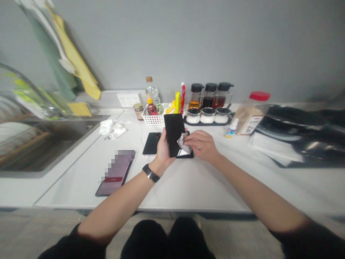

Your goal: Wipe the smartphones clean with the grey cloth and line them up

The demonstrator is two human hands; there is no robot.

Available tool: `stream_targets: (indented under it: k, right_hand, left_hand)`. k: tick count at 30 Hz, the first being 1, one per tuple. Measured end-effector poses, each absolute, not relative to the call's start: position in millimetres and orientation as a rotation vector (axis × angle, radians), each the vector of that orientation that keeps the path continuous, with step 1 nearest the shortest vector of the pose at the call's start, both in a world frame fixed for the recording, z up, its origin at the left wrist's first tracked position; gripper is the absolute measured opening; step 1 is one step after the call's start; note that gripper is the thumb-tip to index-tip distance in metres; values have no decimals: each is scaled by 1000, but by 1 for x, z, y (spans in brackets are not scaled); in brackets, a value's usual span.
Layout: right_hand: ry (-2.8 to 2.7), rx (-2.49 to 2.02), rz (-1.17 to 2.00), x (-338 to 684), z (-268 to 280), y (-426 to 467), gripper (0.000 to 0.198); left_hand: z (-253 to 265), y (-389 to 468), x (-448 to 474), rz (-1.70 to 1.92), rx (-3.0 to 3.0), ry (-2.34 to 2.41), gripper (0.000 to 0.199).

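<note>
A black smartphone [173, 131] is held up over the counter by my left hand [162, 148], whose fingers wrap its lower left side. My right hand [202, 144] pinches a crumpled white tissue [183, 143] and presses it against the right side of the dark screen. On the counter behind my left hand lies a second dark phone [151, 144]. Another dark flat device [189, 154] lies under the held phone and is mostly hidden. To the left rests a larger phone [115, 180] with a lit, partly blurred screen.
Crumpled tissues [113, 128] lie near the sink [54, 172]. A white basket [153, 119] of bottles and a black rack of seasoning jars [207, 123] stand along the wall. A small spray bottle [231, 128], a red-lidded jar [252, 117] and a black pan [291, 122] are at right.
</note>
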State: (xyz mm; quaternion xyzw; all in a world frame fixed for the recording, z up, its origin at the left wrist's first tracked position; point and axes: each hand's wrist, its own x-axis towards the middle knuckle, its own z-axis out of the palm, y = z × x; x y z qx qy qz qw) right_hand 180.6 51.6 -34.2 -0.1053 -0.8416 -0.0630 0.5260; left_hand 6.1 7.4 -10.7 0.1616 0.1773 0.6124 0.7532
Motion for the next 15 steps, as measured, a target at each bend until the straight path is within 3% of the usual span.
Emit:
stream_targets:
  k: [5,15]
  right_hand:
    - [-1797,-455,-268,196,-33,66,30]
    - [-1867,-423,-190,187,-33,57,29]
  left_hand:
    - [-11,2,13,1265,349,488,44]
    - [-19,-2,21,1078,337,484,42]
